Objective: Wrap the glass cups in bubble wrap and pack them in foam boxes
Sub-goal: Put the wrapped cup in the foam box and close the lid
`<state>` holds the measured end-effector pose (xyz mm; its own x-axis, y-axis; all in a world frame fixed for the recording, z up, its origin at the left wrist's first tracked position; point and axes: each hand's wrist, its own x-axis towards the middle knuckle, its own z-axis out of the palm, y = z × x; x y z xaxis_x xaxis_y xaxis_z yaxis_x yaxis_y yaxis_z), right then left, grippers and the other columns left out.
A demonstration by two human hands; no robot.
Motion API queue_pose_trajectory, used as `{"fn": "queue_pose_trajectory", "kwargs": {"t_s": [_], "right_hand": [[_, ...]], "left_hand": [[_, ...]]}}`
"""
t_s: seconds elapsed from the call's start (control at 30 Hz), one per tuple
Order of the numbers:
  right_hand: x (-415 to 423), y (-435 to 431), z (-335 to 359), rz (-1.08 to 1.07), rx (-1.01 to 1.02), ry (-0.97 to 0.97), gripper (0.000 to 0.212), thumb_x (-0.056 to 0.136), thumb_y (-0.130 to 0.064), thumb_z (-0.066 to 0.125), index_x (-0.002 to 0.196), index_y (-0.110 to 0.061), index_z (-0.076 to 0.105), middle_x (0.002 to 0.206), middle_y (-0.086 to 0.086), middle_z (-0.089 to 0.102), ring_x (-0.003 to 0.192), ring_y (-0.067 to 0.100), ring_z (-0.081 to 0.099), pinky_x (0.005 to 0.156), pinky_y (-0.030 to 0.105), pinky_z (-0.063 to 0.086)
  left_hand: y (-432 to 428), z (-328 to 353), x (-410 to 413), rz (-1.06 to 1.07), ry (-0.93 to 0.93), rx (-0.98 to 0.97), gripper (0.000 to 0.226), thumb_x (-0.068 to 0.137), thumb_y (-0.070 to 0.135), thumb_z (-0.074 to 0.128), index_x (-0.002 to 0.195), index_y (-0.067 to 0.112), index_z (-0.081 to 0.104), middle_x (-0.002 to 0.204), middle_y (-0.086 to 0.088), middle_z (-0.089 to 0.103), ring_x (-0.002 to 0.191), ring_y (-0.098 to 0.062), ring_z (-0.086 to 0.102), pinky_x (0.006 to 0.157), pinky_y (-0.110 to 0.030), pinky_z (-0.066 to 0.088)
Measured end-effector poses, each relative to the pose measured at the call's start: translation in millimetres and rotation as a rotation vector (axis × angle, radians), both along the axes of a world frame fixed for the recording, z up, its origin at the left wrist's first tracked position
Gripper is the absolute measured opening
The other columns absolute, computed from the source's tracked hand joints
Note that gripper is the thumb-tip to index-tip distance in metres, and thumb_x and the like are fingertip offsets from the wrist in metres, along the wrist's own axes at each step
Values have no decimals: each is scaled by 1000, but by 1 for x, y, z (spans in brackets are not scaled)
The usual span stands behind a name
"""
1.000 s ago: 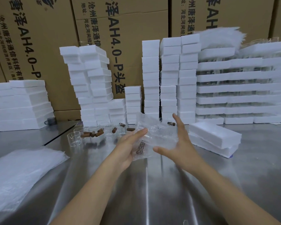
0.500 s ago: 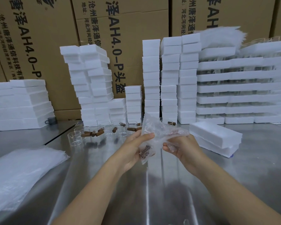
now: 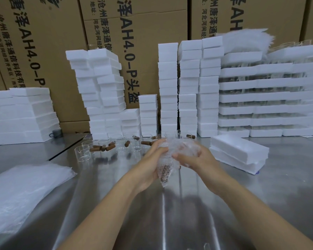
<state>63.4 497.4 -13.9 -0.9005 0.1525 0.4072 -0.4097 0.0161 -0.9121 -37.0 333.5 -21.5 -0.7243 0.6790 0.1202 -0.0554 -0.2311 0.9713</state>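
Both hands, left hand [image 3: 151, 167] and right hand [image 3: 197, 158], curl tightly around the bubble wrap [image 3: 178, 147] bundling 1 glass cup [image 3: 165, 174] above the table [image 3: 170, 219]; we judge wrapping nearly finished, so next we need the foam box [image 3: 239, 150] beside us opened.

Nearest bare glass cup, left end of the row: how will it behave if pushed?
The glass cup looks thin-walled, so probably fragile and light. Upright and squat on the shiny steel table, it would likely slide rather than tip. Neighbouring cups stand close; it may knock them.
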Motion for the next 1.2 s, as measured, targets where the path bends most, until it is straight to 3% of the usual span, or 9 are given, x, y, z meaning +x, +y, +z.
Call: {"fn": "queue_pose_trajectory", "kwargs": {"t_s": [0.17,0.33,0.4,0.5,0.6,0.73,0.9,1.07,1.2], "right_hand": [[0,-1,-5,12,191,46,80,77,8,87,141,-31,57,131,-5,69,120,14,69,91,29,60],[1,-2,-7,-153,481,70,87,71,-20,97,127,-69,52,137,-18,55,123,-6,57,97,15,50],[0,-3,-9,-240,516,67,80,69,-37,97,131,-62,54,131,-17,59,118,-4,59,94,17,50],[-2,-3,-9,-329,511,94,63,67,-51,94,120,-52,60,113,-20,67,105,-1,64,81,16,52],[-1,-4,-5,-281,427,103,50,71,-41,93,110,-52,63,106,-21,71,96,0,69,70,13,52],[-2,-3,-5,-162,285,17,50,76,-28,91,119,-39,68,108,-8,77,96,15,75,73,34,64],[-3,2,-6,-78,105,-59,49,90,-5,78,129,-33,68,122,-3,73,106,17,72,75,27,60],[-3,5,-5,-50,113,-92,28,91,8,66,95,-15,81,97,0,78,88,12,70,76,22,57],[-3,8,-3,-21,258,-66,12,88,-31,83,98,-25,83,111,-5,78,108,8,72,97,22,54]], "left_hand": [[2,-1,0,-16,-51,-10,26,107,32,60,132,31,69,135,-13,74,126,-34,71,120,-62,38],[1,0,5,-82,-141,-34,49,108,46,60,150,19,57,141,-16,70,120,-36,72,97,-49,57],[-2,2,5,-124,-234,-63,56,106,50,60,145,11,62,132,-17,72,97,-30,73,72,-38,59],[-13,7,3,-288,-275,-34,53,99,45,72,139,11,69,125,-19,71,99,-32,71,68,-35,58],[-22,3,-4,-368,-233,-25,76,87,12,88,153,24,52,131,-24,70,112,-41,70,72,-34,62],[-21,-4,-3,-317,-72,-102,95,79,-23,76,153,31,51,130,-35,65,98,-34,74,68,-31,60],[-9,1,5,-97,-115,-86,98,77,-31,61,152,30,50,128,-36,60,79,-31,70,55,-30,58],[-8,5,6,-67,-157,-50,85,80,-31,51,144,24,55,111,-30,64,69,-27,68,50,-27,53],[-8,4,2,-40,-164,-46,86,66,-24,57,139,21,57,96,-24,71,68,-27,66,49,-27,52]]}}
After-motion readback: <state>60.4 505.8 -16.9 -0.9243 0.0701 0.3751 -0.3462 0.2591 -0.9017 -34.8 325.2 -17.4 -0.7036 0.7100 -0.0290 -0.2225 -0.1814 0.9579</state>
